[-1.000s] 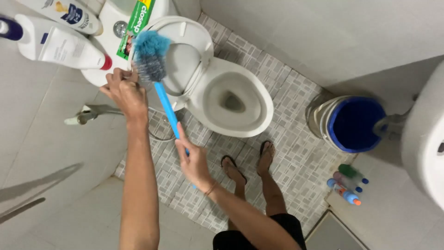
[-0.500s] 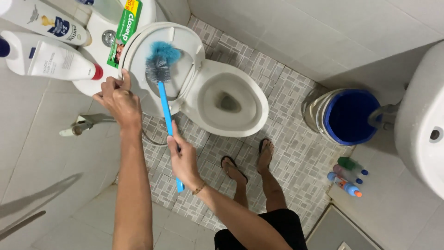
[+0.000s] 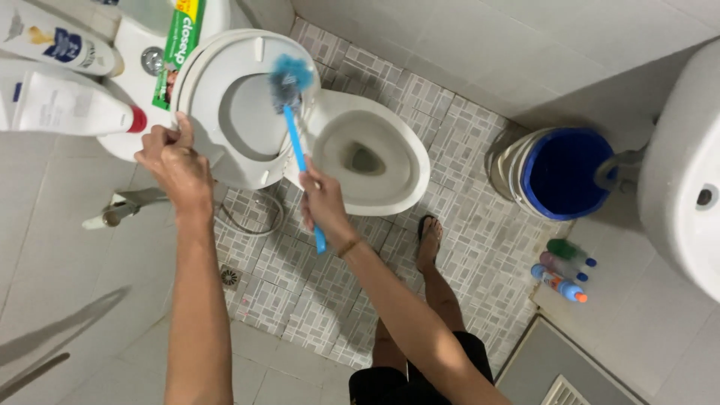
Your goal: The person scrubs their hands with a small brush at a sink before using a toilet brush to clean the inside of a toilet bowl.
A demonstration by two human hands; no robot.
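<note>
Head view: left hand [image 3: 171,159] fingers pinch the raised toilet seat [image 3: 217,105]; right hand [image 3: 321,201] fingers grip the blue brush [image 3: 294,124], scrubbing its edge; the bowl [image 3: 367,157] looks unscrubbed.

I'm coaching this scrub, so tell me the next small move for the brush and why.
Probably sweep the brush head down along the raised seat, near its hinge side. The right hand has a grip on the blue handle, the left hand steadies the seat's edge, and the bristles sit only at its upper right rim.
</note>
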